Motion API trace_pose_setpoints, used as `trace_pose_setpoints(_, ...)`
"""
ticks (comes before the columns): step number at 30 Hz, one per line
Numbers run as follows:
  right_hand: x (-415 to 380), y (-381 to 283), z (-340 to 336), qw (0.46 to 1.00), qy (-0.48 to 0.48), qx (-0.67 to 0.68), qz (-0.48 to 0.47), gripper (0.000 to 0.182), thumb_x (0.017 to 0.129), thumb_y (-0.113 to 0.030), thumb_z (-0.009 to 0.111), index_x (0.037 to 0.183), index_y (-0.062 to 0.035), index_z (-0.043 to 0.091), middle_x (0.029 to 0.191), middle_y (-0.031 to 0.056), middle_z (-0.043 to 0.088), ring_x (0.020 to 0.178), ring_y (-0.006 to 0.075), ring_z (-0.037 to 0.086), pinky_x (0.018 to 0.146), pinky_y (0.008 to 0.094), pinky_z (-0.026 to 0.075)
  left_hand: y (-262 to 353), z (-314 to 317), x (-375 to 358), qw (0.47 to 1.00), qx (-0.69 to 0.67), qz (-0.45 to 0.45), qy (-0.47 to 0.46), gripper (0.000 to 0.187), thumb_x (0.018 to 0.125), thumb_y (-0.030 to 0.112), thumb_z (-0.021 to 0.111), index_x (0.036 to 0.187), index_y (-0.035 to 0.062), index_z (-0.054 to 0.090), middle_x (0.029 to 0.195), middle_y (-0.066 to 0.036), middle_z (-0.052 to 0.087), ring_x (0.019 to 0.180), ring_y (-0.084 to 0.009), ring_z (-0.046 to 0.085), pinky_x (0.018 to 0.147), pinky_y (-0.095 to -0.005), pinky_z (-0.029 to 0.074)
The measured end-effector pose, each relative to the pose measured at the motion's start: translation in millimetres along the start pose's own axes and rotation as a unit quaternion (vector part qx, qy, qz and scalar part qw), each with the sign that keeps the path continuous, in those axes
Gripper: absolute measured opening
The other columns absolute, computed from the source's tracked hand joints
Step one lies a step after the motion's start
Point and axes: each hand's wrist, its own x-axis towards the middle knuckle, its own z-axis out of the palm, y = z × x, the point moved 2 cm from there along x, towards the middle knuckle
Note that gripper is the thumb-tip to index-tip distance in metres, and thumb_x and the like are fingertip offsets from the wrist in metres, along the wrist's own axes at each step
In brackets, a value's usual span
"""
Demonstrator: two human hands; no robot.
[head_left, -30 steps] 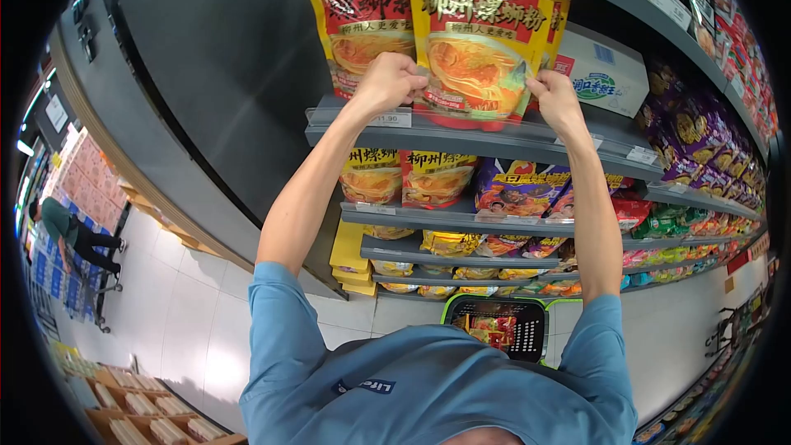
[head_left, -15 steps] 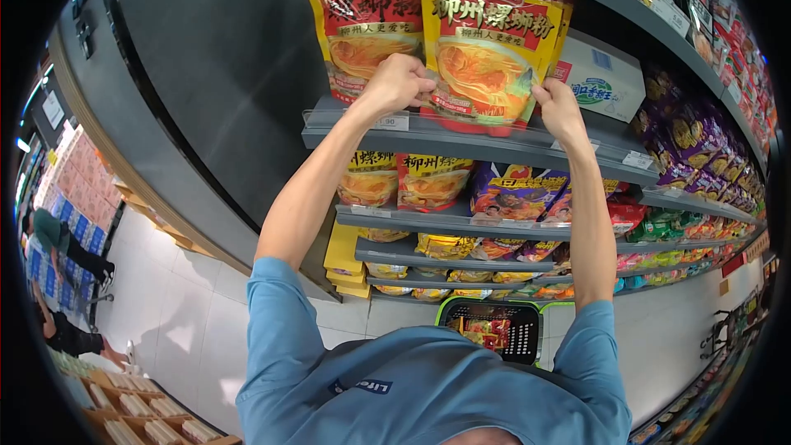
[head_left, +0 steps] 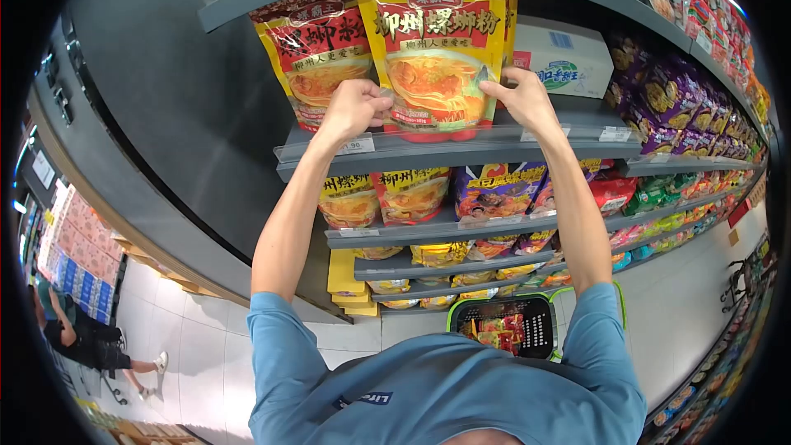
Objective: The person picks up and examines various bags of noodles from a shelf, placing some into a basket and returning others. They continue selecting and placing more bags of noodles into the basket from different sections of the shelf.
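Note:
A red and yellow bag of Liuzhou snail rice noodles point(head_left: 432, 74) stands upright at the front of the upper shelf. My left hand point(head_left: 357, 109) pinches its lower left edge, fingers closed. On the other side, my right hand point(head_left: 521, 99) grips the bag's right edge between thumb and fingers. A similar noodle bag point(head_left: 317, 74) leans just behind my left hand, and part of another yellow one shows behind the held bag. The clear shelf lip point(head_left: 486, 138) runs in front of the held bag's base.
A white carton point(head_left: 568, 58) sits to the right, then purple snack packets point(head_left: 671, 99). Lower shelves hold more noodle bags point(head_left: 412, 195). A black and green shopping basket point(head_left: 540, 321) with red packets is below me. Another person point(head_left: 82, 338) is at far left.
The view has shifted, so the shelf and held bag appear further left. Both hands still grip the bag; my right hand sits slightly higher on its edge. The other person's position has changed.

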Motion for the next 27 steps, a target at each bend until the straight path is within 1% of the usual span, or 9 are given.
trace_pose_setpoints(2,1,2,0,1.000,0.008,-0.025,0.007,0.037,0.080,-0.029,0.071,0.095,0.0047,0.068,0.078,0.0138,0.068,0.071,0.0193,0.063,0.070,0.0333,0.048,-1,0,-1,1.000,-0.013,-0.002,0.001,0.016,0.087,0.008,0.066,0.089,-0.0075,0.063,0.083,-0.013,0.068,0.077,-0.0171,0.068,0.068,-0.0292,0.059)
trace_pose_setpoints(6,4,10,4,1.000,0.013,0.019,-0.009,0.030,0.084,-0.025,0.068,0.092,0.0046,0.068,0.073,0.0121,0.066,0.067,0.0142,0.059,0.067,0.0312,0.047,-2,0,1,1.000,-0.003,0.004,-0.003,0.015,0.086,0.007,0.067,0.088,-0.0068,0.063,0.083,-0.013,0.068,0.077,-0.0169,0.068,0.066,-0.0289,0.059)
trace_pose_setpoints(15,8,19,3,0.999,0.031,0.024,-0.027,0.026,0.086,-0.022,0.067,0.093,0.0035,0.069,0.078,0.0121,0.069,0.071,0.0157,0.062,0.071,0.0322,0.048,1,6,6,0.999,-0.027,-0.007,-0.021,0.015,0.085,0.005,0.068,0.088,-0.0082,0.062,0.082,-0.012,0.067,0.075,-0.0174,0.067,0.064,-0.0301,0.059)
trace_pose_setpoints(17,9,23,3,0.999,0.033,0.030,-0.031,0.026,0.086,-0.021,0.066,0.093,0.0039,0.069,0.077,0.0121,0.069,0.069,0.0157,0.061,0.068,0.0318,0.048,1,7,5,0.999,-0.028,-0.007,-0.017,0.013,0.085,0.005,0.067,0.088,-0.0076,0.062,0.083,-0.012,0.067,0.075,-0.0171,0.067,0.064,-0.0302,0.059)
trace_pose_setpoints(19,6,20,3,0.998,0.041,0.045,-0.020,0.026,0.086,-0.021,0.066,0.093,0.0042,0.069,0.075,0.0122,0.068,0.066,0.0157,0.060,0.064,0.0316,0.047,0,6,5,0.998,-0.048,-0.015,-0.037,0.009,0.087,0.004,0.065,0.089,-0.0036,0.060,0.082,-0.010,0.065,0.078,-0.0170,0.066,0.068,-0.0299,0.059)
trace_pose_setpoints(20,7,21,3,0.999,0.045,0.017,-0.020,0.027,0.086,-0.021,0.067,0.093,0.0044,0.069,0.074,0.0123,0.067,0.064,0.0156,0.059,0.061,0.0315,0.047,-2,6,6,0.997,-0.064,-0.021,-0.038,0.008,0.087,0.004,0.064,0.088,-0.0033,0.060,0.082,-0.009,0.065,0.078,-0.0168,0.066,0.067,-0.0297,0.059)
trace_pose_setpoints(23,9,25,5,0.998,0.055,0.002,-0.039,0.027,0.086,-0.022,0.067,0.090,0.0046,0.068,0.073,0.0125,0.067,0.066,0.0151,0.060,0.064,0.0317,0.046,-3,5,4,0.999,-0.038,0.002,-0.022,0.014,0.087,0.006,0.066,0.087,-0.0071,0.063,0.083,-0.012,0.067,0.074,-0.0163,0.066,0.064,-0.0296,0.059)
trace_pose_setpoints(25,8,21,3,0.998,0.048,0.012,-0.024,0.028,0.086,-0.022,0.067,0.087,0.0052,0.067,0.071,0.0114,0.065,0.066,0.0140,0.057,0.064,0.0313,0.045,0,5,2,0.999,-0.024,0.000,-0.020,0.012,0.088,0.006,0.065,0.086,-0.0059,0.062,0.082,-0.011,0.066,0.075,-0.0164,0.066,0.066,-0.0296,0.059)
trace_pose_setpoints(27,14,28,1,0.998,0.001,0.051,0.026,0.029,0.087,-0.022,0.066,0.083,0.0062,0.065,0.069,0.0063,0.061,0.065,0.0118,0.049,0.063,0.0298,0.041,0,6,3,1.000,-0.014,-0.002,-0.022,0.011,0.088,0.006,0.064,0.085,-0.0046,0.061,0.082,-0.010,0.066,0.076,-0.0165,0.066,0.067,-0.0295,0.059)
